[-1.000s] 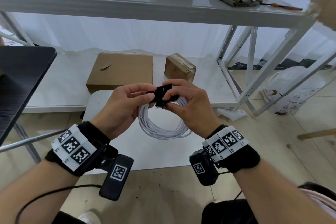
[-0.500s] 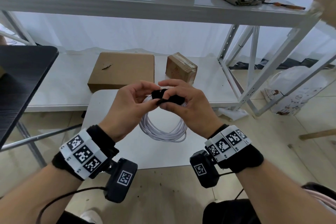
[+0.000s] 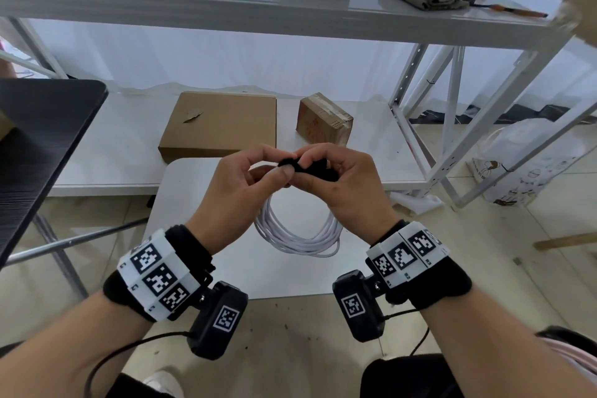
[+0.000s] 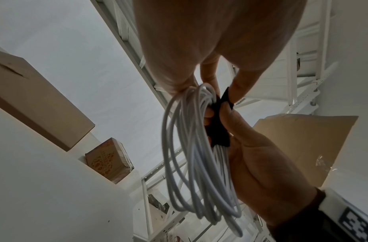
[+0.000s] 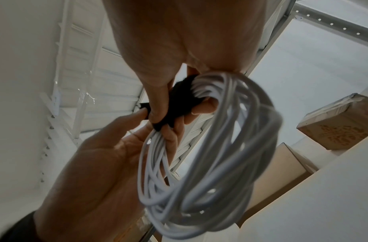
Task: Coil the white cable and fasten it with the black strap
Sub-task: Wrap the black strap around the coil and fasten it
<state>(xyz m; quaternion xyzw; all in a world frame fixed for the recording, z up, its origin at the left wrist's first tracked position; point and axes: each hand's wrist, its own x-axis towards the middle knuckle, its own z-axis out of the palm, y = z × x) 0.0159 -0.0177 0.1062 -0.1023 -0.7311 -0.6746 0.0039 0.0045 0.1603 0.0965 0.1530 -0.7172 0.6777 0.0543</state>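
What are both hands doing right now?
Left hand: pinching the black strap at the white cable coil.
Right hand: gripping the black strap too.

Coil (image 3: 297, 236) hangs below both hands, above table (image 3: 200, 252). Strap (image 3: 310, 168) sits atop coil. Two boxes (image 3: 219, 123) lie on shelf (image 3: 113, 145) behind.

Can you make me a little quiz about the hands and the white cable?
1. True or false: the white cable lies flat on the small white table.
2. What wraps the top of the coil? A) red tape B) black strap C) string
3. Which hand touches the strap?

Key:
1. False; it hangs in the air from the hands.
2. B
3. Both: the left hand and right hand pinch it.
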